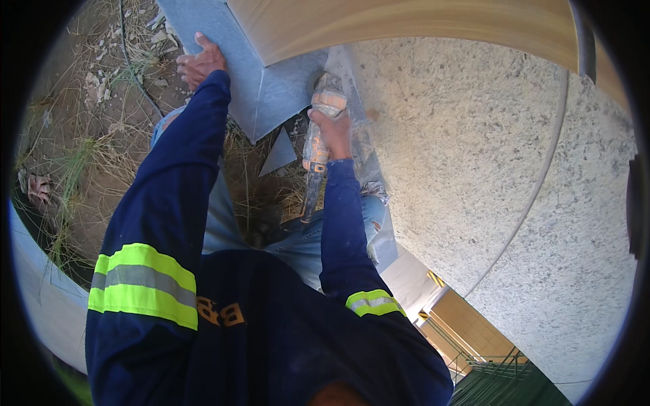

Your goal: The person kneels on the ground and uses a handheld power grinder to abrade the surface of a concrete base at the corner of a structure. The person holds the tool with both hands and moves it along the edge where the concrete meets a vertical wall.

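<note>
My right hand [332,132] is wrapped round the body of a dusty orange angle grinder [315,150]. The grinder's head points away from me, against the cut edge of a grey-blue slab [277,91]. What its disc touches is hard to make out. Farther left, my left hand [198,62] grips the slab's outer edge, fingers bent over the side and thumb apart. A loose triangular offcut [279,154] lies on the ground just left of the grinder.
To the right rises a rough speckled wall [474,176] with a cable [542,179] along it. A tan panel [420,24] borders the slab at the top. Dry grass, rubble and a dark cable [135,74] cover the soil on the left. Green rods [504,379] lie at lower right.
</note>
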Demonstrator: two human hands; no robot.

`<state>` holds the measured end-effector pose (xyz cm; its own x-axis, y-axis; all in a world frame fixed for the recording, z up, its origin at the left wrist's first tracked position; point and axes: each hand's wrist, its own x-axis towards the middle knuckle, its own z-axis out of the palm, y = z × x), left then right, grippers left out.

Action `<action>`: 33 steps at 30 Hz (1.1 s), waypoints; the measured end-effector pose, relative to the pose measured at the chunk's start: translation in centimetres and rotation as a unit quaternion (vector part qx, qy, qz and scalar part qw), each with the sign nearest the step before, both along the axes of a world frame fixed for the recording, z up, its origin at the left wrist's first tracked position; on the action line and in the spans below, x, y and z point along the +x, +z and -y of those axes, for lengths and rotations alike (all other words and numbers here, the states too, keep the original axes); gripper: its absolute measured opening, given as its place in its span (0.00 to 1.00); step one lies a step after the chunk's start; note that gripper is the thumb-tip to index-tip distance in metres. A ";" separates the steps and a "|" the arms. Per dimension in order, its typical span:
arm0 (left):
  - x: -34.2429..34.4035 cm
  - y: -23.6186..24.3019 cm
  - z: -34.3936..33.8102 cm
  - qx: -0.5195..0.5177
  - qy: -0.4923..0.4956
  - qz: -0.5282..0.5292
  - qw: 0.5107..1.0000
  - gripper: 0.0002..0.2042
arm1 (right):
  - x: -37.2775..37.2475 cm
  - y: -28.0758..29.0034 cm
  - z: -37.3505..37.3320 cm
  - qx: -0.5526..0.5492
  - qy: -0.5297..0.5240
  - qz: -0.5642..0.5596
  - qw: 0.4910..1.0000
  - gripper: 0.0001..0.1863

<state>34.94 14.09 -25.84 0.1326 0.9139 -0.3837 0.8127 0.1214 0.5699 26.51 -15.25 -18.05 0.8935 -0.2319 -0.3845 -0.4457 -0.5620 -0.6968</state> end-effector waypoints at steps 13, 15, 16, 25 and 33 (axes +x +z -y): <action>0.2 -1.8 -1.6 0.041 0.035 -0.022 0.998 0.49 | 1.0 -2.2 -0.4 0.098 -0.029 0.044 0.994 0.33; 0.4 0.3 -2.0 -0.011 0.028 0.012 0.999 0.49 | 1.1 -1.4 -1.7 0.056 0.019 0.036 0.998 0.38; 0.5 -1.1 -5.1 0.011 0.022 0.018 1.000 0.49 | 2.5 -4.1 -3.5 -0.018 0.039 0.073 0.996 0.41; -0.6 2.6 1.5 -0.028 -0.002 -0.017 0.999 0.38 | 3.0 -2.4 3.0 0.079 -0.030 0.064 0.994 0.41; -0.8 2.2 0.5 0.002 0.014 -0.026 1.000 0.38 | 2.0 -2.2 -1.7 0.091 -0.004 0.048 0.995 0.43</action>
